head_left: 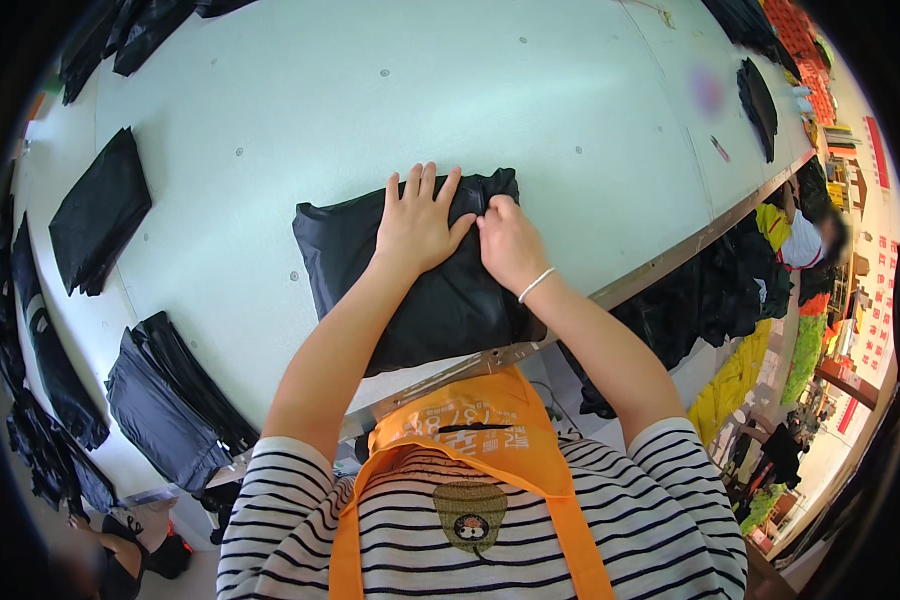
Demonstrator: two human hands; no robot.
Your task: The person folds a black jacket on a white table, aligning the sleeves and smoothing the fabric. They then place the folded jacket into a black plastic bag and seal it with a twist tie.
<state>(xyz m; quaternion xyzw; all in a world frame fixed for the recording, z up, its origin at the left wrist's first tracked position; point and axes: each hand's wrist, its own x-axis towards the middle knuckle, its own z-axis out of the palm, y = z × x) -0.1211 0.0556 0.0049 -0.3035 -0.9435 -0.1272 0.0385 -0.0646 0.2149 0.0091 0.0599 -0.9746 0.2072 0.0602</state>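
Black folded garment (420, 290) at near edge of pale cutting table (270, 120), under 2 hands: left hand (417, 225) flat, fingers spread, grasping nothing; right hand (508, 243) apparently pinching top fold. Best pressed evenly, edges squared. Dark stacks (165, 400) nearby.

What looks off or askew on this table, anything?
Nothing damaged or spilled. The folded black garment under the left hand and right hand lies skewed to the table edge, its near side overhanging it slightly. Other black garments, like the folded one at left, lie scattered at differing angles.
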